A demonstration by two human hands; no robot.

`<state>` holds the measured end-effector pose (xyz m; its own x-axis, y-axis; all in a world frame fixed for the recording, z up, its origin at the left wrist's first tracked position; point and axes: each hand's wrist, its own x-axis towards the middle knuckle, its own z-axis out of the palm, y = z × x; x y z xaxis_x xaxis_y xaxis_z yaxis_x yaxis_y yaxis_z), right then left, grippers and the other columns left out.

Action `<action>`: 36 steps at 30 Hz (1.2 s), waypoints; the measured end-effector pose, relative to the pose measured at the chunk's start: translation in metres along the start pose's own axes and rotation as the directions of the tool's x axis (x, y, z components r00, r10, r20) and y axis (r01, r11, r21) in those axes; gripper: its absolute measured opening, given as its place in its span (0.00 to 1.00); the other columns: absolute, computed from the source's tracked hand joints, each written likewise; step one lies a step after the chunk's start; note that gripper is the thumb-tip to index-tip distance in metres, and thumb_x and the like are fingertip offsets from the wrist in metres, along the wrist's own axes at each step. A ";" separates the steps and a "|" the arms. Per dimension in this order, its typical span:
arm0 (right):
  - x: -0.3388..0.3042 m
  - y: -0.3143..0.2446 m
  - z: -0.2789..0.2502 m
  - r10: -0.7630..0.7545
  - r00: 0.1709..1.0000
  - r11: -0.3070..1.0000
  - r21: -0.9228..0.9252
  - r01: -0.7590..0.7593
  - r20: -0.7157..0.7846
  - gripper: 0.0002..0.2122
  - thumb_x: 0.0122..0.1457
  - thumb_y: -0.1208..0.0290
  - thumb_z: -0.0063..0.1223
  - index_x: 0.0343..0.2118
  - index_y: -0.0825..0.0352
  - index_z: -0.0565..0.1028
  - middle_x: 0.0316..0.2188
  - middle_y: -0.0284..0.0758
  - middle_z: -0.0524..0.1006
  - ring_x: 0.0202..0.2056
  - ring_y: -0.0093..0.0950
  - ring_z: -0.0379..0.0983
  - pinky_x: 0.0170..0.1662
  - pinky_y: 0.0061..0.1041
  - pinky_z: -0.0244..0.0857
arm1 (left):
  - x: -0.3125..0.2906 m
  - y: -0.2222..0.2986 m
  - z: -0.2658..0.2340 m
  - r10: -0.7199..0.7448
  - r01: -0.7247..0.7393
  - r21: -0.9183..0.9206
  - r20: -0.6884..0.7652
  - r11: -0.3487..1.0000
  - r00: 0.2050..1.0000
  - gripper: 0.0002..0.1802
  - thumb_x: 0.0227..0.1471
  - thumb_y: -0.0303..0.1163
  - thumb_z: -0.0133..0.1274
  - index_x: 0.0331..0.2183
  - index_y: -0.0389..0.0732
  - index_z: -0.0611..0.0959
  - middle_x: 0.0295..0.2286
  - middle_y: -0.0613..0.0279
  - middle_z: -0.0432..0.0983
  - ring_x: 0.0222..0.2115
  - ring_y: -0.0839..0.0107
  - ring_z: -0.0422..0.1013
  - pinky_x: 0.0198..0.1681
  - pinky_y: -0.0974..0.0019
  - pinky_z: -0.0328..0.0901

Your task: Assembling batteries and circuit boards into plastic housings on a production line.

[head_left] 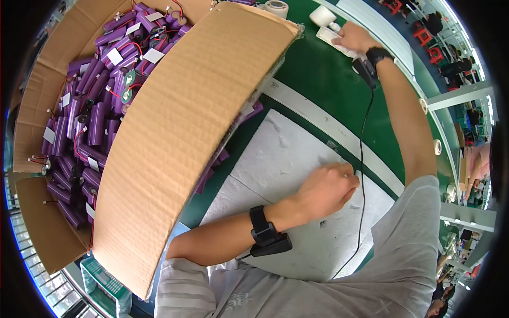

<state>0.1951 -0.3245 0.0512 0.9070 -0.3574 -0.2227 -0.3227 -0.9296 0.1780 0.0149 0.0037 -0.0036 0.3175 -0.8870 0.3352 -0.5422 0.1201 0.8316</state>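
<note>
My left hand (330, 190) is closed, its fingers curled just above a white foam board (265, 159); whatever the fingers hold, if anything, is hidden. My right arm stretches far out over the green table. At its end my right hand (356, 38) has its fingers drawn together at a small white tray-like piece (335, 41), touching it; what is pinched there is too small to tell. A white roll-like object (321, 16) lies just beyond that piece. Each wrist wears a black band with a small box on it, and a black cable hangs from the right one.
At the left, a large open cardboard box (159, 127) holds several purple cylindrical battery packs (97, 123) with red and black leads. Its broad flap stands beside the board. A white strip (318, 119) crosses the green tabletop (328, 87). A green basket (101, 281) sits at lower left.
</note>
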 end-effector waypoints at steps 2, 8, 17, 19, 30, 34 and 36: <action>-0.027 0.012 0.028 -0.101 0.964 0.986 0.108 0.131 -0.246 0.19 0.52 0.54 0.59 0.35 0.68 0.80 0.34 0.46 0.78 0.39 0.41 0.75 0.43 0.36 0.67 | 0.000 0.000 0.001 0.014 -0.014 -0.006 0.007 1.000 1.000 0.04 0.46 0.25 0.57 0.29 0.40 0.81 0.31 0.60 0.76 0.32 0.59 0.74 0.34 0.59 0.70; -0.138 0.021 0.023 -0.079 0.965 0.925 0.343 0.164 -0.250 0.17 0.59 0.60 0.54 0.30 0.74 0.77 0.22 0.46 0.75 0.24 0.35 0.72 0.31 0.32 0.65 | 0.002 -0.001 0.005 0.070 -0.069 -0.046 0.029 0.997 0.997 0.04 0.46 0.24 0.57 0.29 0.40 0.82 0.30 0.59 0.76 0.32 0.58 0.74 0.34 0.59 0.70; -0.363 0.039 0.016 0.020 0.926 0.720 0.637 -0.274 0.376 0.11 0.52 0.66 0.60 0.29 0.70 0.76 0.23 0.30 0.76 0.25 0.21 0.71 0.31 0.24 0.66 | 0.000 -0.001 0.001 -0.006 0.004 -0.058 -0.033 0.998 0.999 0.04 0.47 0.26 0.56 0.30 0.40 0.82 0.31 0.58 0.76 0.30 0.56 0.74 0.34 0.58 0.69; -0.406 0.048 0.038 0.039 0.853 0.682 0.610 -0.404 0.521 0.10 0.48 0.68 0.62 0.30 0.69 0.76 0.23 0.29 0.76 0.25 0.20 0.71 0.32 0.24 0.66 | -0.003 0.002 -0.003 -0.027 0.028 -0.030 0.031 0.999 0.999 0.04 0.47 0.26 0.56 0.30 0.40 0.82 0.32 0.58 0.77 0.31 0.56 0.74 0.34 0.57 0.69; -0.376 0.096 0.018 0.356 0.933 0.860 0.374 -0.346 0.047 0.27 0.51 0.68 0.65 0.52 0.71 0.69 0.44 0.37 0.76 0.45 0.28 0.72 0.46 0.26 0.67 | 0.014 -0.006 -0.021 -0.007 0.138 0.467 -0.271 0.873 0.963 0.16 0.44 0.30 0.59 0.39 0.44 0.81 0.45 0.47 0.71 0.47 0.49 0.67 0.49 0.53 0.64; -0.231 0.063 0.011 0.065 0.993 0.873 0.488 -0.010 -0.097 0.27 0.55 0.62 0.60 0.55 0.69 0.67 0.49 0.39 0.74 0.51 0.29 0.69 0.54 0.28 0.62 | 0.025 -0.046 -0.064 -0.031 0.422 0.564 -0.573 0.710 0.819 0.24 0.43 0.27 0.56 0.47 0.46 0.77 0.49 0.39 0.65 0.51 0.44 0.61 0.54 0.44 0.57; -0.164 0.040 0.018 0.034 0.979 0.884 0.462 0.064 -0.199 0.28 0.55 0.61 0.59 0.57 0.69 0.66 0.51 0.42 0.73 0.54 0.33 0.68 0.56 0.29 0.60 | 0.020 -0.058 -0.068 -0.045 0.487 0.613 -0.593 0.623 0.804 0.21 0.44 0.27 0.54 0.44 0.44 0.78 0.47 0.40 0.67 0.51 0.44 0.62 0.54 0.45 0.57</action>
<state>0.0287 -0.3046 0.0776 0.9314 -0.3634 -0.0210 -0.3526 -0.8864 -0.3000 0.1060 0.0091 -0.0153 0.7410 -0.4538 0.4950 -0.6596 -0.6302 0.4096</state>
